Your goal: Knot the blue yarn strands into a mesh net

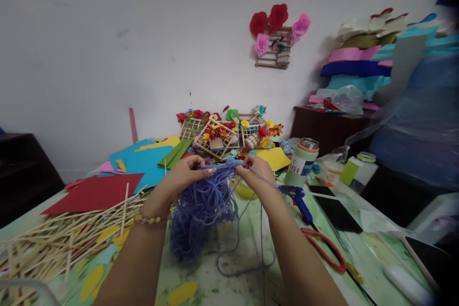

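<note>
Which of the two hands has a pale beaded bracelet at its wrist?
The left hand, pinching tangled purple yarn: the bracelet circles its wrist. The right hand has a bare wrist.

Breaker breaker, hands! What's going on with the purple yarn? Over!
Left hand and right hand both pinching purple yarn. Tangled bundle hanging below, loose strand looping beside it. Blue glue gun off to the right, not between the hands. Over!

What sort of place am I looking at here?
Probably a craft workshop, judging by the tangled yarn, the heap of thin sticks and the glue gun.
</note>
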`<state>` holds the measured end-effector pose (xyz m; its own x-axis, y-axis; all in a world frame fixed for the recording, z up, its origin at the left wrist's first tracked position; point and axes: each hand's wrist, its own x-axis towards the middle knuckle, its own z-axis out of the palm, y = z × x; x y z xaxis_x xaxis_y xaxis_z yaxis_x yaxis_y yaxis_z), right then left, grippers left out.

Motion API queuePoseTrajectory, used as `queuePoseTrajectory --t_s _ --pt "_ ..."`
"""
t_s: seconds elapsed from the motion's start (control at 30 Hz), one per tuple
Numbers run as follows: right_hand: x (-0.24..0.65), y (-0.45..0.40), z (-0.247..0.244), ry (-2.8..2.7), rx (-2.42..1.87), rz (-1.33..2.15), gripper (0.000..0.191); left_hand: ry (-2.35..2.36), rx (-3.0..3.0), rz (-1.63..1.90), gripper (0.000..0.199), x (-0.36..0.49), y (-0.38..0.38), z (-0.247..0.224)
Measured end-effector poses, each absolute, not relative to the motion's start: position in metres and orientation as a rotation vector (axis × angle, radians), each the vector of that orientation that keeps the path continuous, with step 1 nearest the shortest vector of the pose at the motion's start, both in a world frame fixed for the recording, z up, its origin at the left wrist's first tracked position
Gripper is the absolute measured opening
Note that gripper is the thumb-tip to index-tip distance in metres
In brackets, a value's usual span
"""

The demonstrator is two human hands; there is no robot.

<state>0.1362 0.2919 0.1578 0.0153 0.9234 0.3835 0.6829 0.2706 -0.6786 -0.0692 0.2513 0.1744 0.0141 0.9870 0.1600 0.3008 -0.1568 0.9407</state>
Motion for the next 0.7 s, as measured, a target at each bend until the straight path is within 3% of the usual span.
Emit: queuePoseTrajectory --t_s 0.1,0.2,0.4,0.7 --pt "0.151 0.294 0.163 -1.624 -1.535 0.244 0.015 1.752 1.898 1.199 0.024 -0.077 0.259 0.171" --pt "0.164 0.297 0.165 -1.532 -1.524 0.196 0.018 2.127 2.117 1.245 0.029 -0.088 0.263 0.171" --pt "0.161 0.302 0.163 -1.457 -1.311 0.325 0.017 2.464 2.025 1.655 0.029 -0.116 0.258 0.173" --pt "0.159 0.303 0.159 -1.608 -1.096 1.057 0.029 1.627 0.948 1.639 0.013 -0.124 0.268 0.172"
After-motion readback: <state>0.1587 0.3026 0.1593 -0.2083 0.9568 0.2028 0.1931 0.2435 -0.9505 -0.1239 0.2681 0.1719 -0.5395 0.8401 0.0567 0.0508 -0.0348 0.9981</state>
